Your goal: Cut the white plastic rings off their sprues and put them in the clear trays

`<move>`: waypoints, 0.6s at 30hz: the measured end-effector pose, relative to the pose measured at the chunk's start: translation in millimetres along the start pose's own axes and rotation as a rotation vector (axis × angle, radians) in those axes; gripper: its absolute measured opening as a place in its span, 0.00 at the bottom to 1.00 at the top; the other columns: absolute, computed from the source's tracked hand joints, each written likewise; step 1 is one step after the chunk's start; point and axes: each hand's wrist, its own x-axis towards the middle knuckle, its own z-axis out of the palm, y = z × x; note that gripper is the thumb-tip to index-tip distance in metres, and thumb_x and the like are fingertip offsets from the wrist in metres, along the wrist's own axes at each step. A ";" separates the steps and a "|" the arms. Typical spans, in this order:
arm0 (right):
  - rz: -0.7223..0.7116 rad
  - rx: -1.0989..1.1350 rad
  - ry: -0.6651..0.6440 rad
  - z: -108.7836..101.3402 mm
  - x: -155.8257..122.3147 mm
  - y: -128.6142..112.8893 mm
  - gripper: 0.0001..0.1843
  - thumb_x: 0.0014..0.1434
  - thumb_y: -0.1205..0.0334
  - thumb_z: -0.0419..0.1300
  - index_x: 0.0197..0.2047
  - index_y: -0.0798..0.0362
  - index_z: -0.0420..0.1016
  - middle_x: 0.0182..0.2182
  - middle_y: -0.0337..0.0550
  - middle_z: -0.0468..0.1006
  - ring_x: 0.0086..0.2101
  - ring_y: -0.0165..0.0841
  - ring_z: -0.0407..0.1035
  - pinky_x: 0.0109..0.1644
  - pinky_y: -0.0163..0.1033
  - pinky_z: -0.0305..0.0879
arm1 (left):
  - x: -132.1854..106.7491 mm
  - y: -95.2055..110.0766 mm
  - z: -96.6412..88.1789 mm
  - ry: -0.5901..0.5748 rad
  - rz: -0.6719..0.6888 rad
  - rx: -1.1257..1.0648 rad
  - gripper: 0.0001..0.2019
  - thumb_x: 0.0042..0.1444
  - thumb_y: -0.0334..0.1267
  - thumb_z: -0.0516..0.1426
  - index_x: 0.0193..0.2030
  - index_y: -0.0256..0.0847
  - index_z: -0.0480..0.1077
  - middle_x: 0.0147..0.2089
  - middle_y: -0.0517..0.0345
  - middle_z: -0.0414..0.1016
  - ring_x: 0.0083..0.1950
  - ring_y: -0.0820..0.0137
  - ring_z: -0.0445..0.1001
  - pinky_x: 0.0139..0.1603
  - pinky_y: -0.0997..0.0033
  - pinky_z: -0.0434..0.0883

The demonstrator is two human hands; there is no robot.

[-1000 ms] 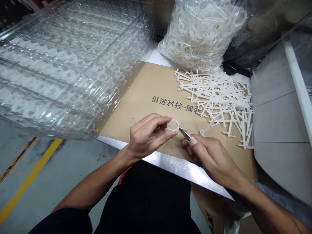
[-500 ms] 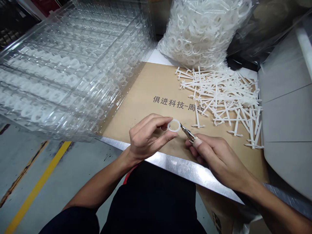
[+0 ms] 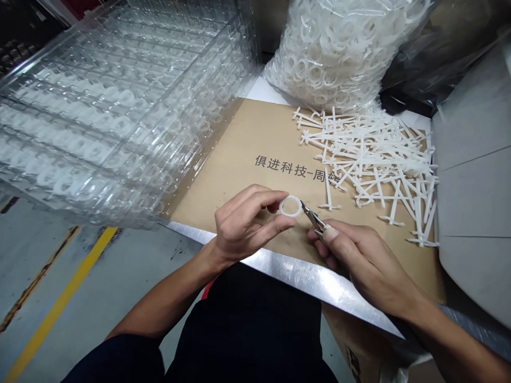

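Between the thumb and fingers of my left hand [image 3: 249,223] is a white plastic ring [image 3: 282,210], held above the cardboard sheet [image 3: 235,159]. My right hand [image 3: 355,255] is closed round a pair of small metal nippers [image 3: 314,217]. Their tips are at the ring's right edge; whether the jaws are closed on it is too small to tell. To the right of the printed lettering lies a heap of white plastic sprues [image 3: 371,154], some with crossbars at their ends.
Stacked clear plastic trays [image 3: 159,101] filled with white rings stand at the left. Behind the heap is a clear bag of white rings [image 3: 335,53]. A grey-white container wall [image 3: 475,197] rises at the right. The metal table edge [image 3: 303,279] runs along the front.
The whole view has shifted slightly, so most things on the table appear a little further right. Both hands keep nearly the same hold on the ring and the nippers.
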 end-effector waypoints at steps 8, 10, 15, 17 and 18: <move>0.014 0.056 -0.004 0.3 -0.5 0.7 0.24 0.76 0.46 0.49 0.42 0.51 0.79 0.30 0.41 0.74 0.30 0.35 0.67 0.32 0.40 0.63 | 1.1 1.3 -0.3 -0.004 0.014 0.024 0.13 0.61 0.43 0.68 0.47 0.37 0.77 0.34 0.57 0.81 0.35 0.73 0.79 0.37 0.75 0.77; 0.040 0.167 0.002 1.1 -0.5 0.7 0.22 0.76 0.47 0.50 0.43 0.52 0.79 0.31 0.41 0.74 0.30 0.34 0.66 0.33 0.40 0.63 | 0.3 0.6 -0.6 -0.013 0.038 0.013 0.14 0.60 0.42 0.69 0.48 0.36 0.77 0.35 0.56 0.81 0.35 0.73 0.79 0.38 0.76 0.78; -0.007 0.672 -0.002 6.4 2.3 -0.3 0.18 0.70 0.46 0.61 0.39 0.53 0.76 0.30 0.39 0.70 0.29 0.32 0.63 0.34 0.39 0.60 | -0.8 1.0 0.9 -0.141 0.115 -0.106 0.15 0.61 0.39 0.68 0.53 0.38 0.75 0.38 0.54 0.82 0.37 0.71 0.81 0.39 0.74 0.79; -0.022 0.782 -0.015 9.2 4.0 -0.4 0.14 0.68 0.51 0.63 0.38 0.53 0.75 0.28 0.37 0.70 0.28 0.31 0.63 0.33 0.39 0.59 | -0.5 2.5 2.6 -0.201 0.143 -0.178 0.15 0.62 0.38 0.67 0.53 0.38 0.74 0.37 0.52 0.82 0.38 0.70 0.81 0.39 0.72 0.79; -0.021 0.812 -0.019 10.5 4.8 -0.2 0.11 0.68 0.54 0.63 0.38 0.53 0.75 0.27 0.37 0.70 0.27 0.30 0.63 0.32 0.39 0.58 | -0.3 3.4 3.5 -0.231 0.154 -0.212 0.16 0.61 0.38 0.67 0.53 0.37 0.74 0.38 0.51 0.82 0.38 0.69 0.82 0.40 0.72 0.79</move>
